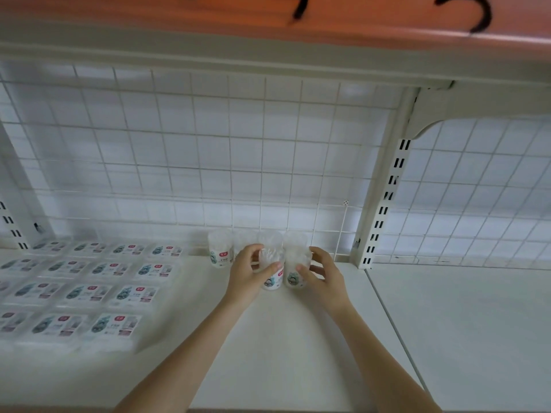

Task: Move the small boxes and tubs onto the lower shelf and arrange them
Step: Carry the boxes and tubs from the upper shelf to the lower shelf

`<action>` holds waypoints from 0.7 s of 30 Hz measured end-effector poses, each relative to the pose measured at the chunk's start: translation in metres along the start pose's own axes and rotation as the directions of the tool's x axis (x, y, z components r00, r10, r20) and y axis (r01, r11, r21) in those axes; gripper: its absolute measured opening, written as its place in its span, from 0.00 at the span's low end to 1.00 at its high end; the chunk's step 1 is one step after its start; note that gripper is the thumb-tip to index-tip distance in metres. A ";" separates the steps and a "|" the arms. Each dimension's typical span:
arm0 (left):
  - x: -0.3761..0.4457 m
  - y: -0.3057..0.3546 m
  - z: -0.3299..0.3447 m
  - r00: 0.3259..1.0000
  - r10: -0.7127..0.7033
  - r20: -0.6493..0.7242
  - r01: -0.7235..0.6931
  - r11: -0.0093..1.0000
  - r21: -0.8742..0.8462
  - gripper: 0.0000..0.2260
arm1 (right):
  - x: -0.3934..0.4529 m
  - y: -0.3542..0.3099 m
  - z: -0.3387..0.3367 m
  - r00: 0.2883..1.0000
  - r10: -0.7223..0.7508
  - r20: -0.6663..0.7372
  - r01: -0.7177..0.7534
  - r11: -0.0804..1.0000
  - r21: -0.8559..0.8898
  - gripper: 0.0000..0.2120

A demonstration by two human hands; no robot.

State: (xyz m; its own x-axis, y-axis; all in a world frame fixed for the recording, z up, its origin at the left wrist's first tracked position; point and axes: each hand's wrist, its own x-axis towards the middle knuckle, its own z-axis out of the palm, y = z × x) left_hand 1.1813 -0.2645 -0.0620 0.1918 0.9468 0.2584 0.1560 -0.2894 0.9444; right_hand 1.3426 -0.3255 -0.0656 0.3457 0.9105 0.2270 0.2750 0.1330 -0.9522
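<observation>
1. Two clear tubs, one per hand, at centre frame: left tub gripped by left hand, fingers and thumb curled round its upper wall; right tub touched at the side by right hand, fingers loosely curved, full grip not confirmed.
2. Both standing upright on the white shelf, touching each other, just in front of a back row of tubs against the wire grid.
3. Flat small boxes laid in neat rows at lower left of frame, well apart from the hands.
4. Probably light, thin-walled, smooth plastic; likely slippery and easy to tip or dent.
5. Best held round the mid wall with a gentle wrap, not by the lid; slid rather than lifted for final lining-up.
</observation>
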 end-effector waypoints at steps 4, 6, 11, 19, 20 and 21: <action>-0.005 0.006 -0.007 0.999 -0.037 0.021 0.038 0.998 -0.043 0.24 | -0.006 -0.008 -0.007 1.000 0.018 0.016 -0.017 0.997 -0.075 0.28; -0.011 0.010 -0.016 0.998 -0.057 0.000 0.057 0.998 -0.031 0.27 | -0.014 -0.016 -0.014 1.000 0.020 -0.007 -0.021 0.993 -0.117 0.26; -0.035 0.010 -0.055 0.985 0.136 0.107 -0.163 0.938 0.306 0.17 | -0.056 -0.033 -0.035 0.995 -0.079 0.064 0.101 0.848 -0.520 0.19; -0.090 0.014 -0.095 0.842 0.335 0.422 -0.526 0.341 0.779 0.17 | -0.138 -0.041 -0.039 0.956 -0.258 0.137 0.251 0.482 -0.839 0.17; -0.100 0.016 -0.100 0.843 0.337 0.420 -0.523 0.326 0.788 0.15 | -0.149 -0.041 -0.040 0.948 -0.290 0.128 0.257 0.464 -0.848 0.15; -0.111 0.017 -0.106 0.846 0.341 0.410 -0.515 0.330 0.791 0.12 | -0.160 -0.042 -0.042 0.941 -0.315 0.122 0.261 0.452 -0.853 0.15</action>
State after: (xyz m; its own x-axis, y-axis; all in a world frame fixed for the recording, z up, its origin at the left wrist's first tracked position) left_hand 1.0603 -0.3593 -0.0530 0.6123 0.6451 0.4572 0.7190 -0.6948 0.0175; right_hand 1.3131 -0.4928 -0.0532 0.1299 0.8629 0.4884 0.9799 -0.0363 -0.1963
